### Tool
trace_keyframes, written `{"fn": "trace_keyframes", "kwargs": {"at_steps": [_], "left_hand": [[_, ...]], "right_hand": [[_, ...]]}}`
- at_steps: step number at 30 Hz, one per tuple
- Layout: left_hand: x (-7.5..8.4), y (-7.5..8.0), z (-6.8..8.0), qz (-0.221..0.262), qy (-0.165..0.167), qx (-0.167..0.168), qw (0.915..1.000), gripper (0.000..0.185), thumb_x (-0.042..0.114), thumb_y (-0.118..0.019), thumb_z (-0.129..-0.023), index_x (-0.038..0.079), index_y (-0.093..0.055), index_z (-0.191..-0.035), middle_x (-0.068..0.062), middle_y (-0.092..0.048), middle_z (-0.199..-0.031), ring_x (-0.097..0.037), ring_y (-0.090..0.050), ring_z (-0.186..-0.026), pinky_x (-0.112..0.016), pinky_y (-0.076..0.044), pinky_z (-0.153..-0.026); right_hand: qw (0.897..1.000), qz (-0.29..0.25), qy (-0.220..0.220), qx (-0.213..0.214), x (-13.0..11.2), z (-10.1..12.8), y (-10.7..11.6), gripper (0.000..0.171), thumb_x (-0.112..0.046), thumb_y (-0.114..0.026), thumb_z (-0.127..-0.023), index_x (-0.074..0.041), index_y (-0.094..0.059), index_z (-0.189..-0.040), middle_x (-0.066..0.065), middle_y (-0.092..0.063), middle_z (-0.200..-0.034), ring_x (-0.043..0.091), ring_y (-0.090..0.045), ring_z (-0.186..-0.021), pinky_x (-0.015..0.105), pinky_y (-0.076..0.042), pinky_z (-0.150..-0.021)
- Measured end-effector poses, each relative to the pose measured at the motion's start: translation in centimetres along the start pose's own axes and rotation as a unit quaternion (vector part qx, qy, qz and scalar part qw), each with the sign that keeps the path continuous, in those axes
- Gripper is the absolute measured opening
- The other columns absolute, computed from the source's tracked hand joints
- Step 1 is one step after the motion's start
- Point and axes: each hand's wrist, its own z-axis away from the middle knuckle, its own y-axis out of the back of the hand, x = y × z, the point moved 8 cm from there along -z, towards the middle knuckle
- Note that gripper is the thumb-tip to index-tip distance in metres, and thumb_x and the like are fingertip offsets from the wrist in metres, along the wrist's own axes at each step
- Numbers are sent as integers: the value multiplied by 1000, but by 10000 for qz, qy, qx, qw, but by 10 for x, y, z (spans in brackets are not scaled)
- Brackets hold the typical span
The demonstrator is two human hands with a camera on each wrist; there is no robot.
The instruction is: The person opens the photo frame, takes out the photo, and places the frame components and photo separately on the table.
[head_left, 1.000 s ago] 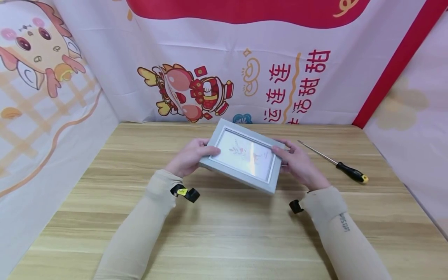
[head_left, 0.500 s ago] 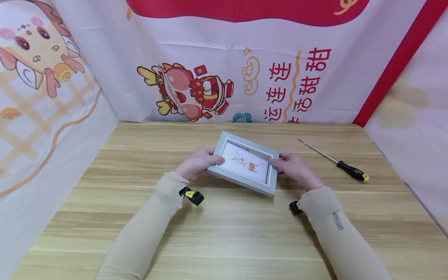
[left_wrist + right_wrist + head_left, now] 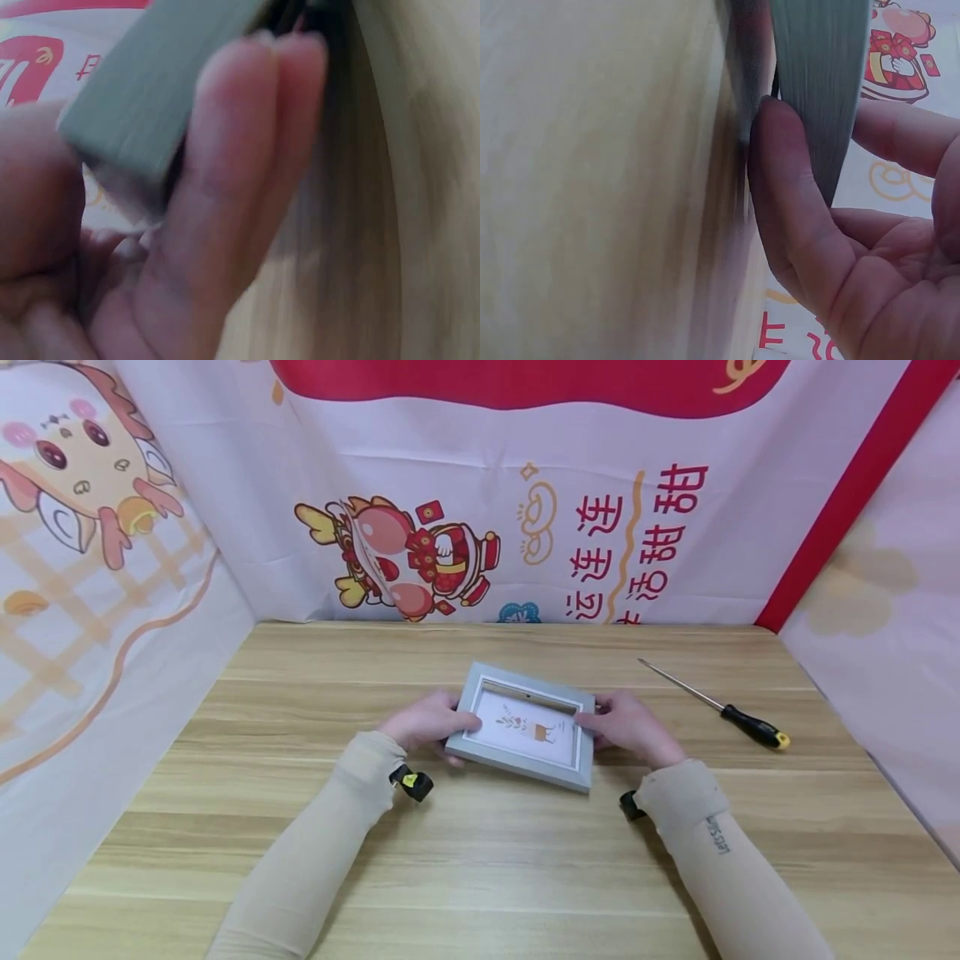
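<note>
A small grey picture frame (image 3: 525, 728) with a white inner mount, face up near the middle of the bench (image 3: 480, 860); behind its glass a pale card printed with a sprig and a small brown figure; it sits slightly askew, its far edge tilted up a little; its short ends are gripped.

head: looks forward and down over the wooden table (image 3: 480, 860), from above and back | left wrist: very close at the picture frame (image 3: 150, 97) edge, partly blurred | right wrist: equally close at the opposite frame edge | shared by all 3 views: frame, tabletop, printed backdrop (image 3: 637, 527)
</note>
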Motion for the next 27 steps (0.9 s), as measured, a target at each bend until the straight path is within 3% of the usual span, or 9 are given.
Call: {"fn": "trace_keyframes", "kwargs": {"at_steps": [4, 8, 15, 27], "left_hand": [[-3, -2, 8, -580, 148, -199, 9980, 36, 28, -69, -92, 2, -62, -116, -16, -71, -95, -27, -67, -63, -38, -59, -57], [-6, -5, 12, -979, 332, -159, 9945, 34, 33, -72, -90, 2, -66, -103, -18, -70, -84, -22, -63, -51, -33, -56, -48], [-8, -2, 12, -1186, 380, -39, 9922, 38, 38, -72, -89, 3, -65, -102, -17, -69, -81, -21, -61, -48, -29, -54, -45], [10, 7, 20, -1427, 166, 99, 9896, 39, 42, -68, -91, 4, -68, -97, -14, -68, -73, -18, -58, -44, -27, -50, -43]], "right_hand": [[9997, 259, 38, -29, -1, 0, -1, 37, -30, -61, -100, -4, -62, -127, 12, -67, -109, 21, -68, -87, 38, -56, -81], [9992, 400, 51, -66, -1, 0, -1, 33, -30, -58, -101, -5, -64, -121, 12, -68, -107, 21, -67, -85, 37, -56, -78], [9992, 369, 42, -110, 0, 0, -1, 33, -32, -57, -102, -5, -64, -120, 11, -68, -107, 22, -67, -85, 37, -55, -76], [9985, 464, 269, 55, -13, 7, 8, 43, -38, -55, -102, -4, -61, -127, 13, -64, -107, 23, -62, -88, 36, -54, -77]]}}
